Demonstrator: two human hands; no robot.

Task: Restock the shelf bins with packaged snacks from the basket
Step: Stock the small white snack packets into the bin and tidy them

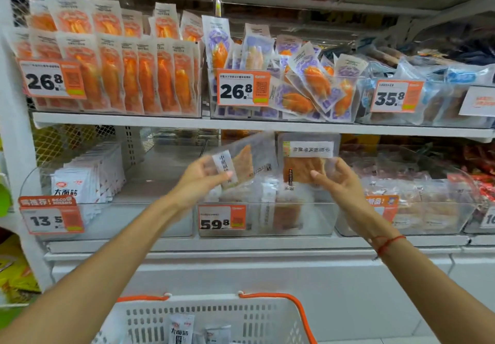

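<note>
1. Upper shelf (203, 122): we count three clear bins. The left bin (107, 107) holds upright orange packets (150, 75) in tidy rows behind a 26.8 tag. The middle bin (281, 117) holds purple-printed packets (305, 89), loosely heaped. The right bin (423, 121) holds blue-labelled packets behind a 35.8 tag.
2. Lower shelf, left bin (112, 223): white packets (88, 177) stand on edge at its left side.
3. Lower shelf, centre bin (267, 225), tagged 59.8: clear packets with brown contents lie inside.
4. Lower shelf, right bin (417, 220): a mound of clear packets, contents blurred.
5. Our left hand (203, 177) pinches a clear snack packet (243, 164), tilted, between thumb and curled fingers, above the centre bin.
6. Our right hand (340, 180) grips a second clear packet (305, 161), upright, its white label at the top, also over the centre bin.
7. Basket (214, 317), white with orange handles, sits below the shelves between our arms; a few white packets (180, 330) lie in it.
</note>
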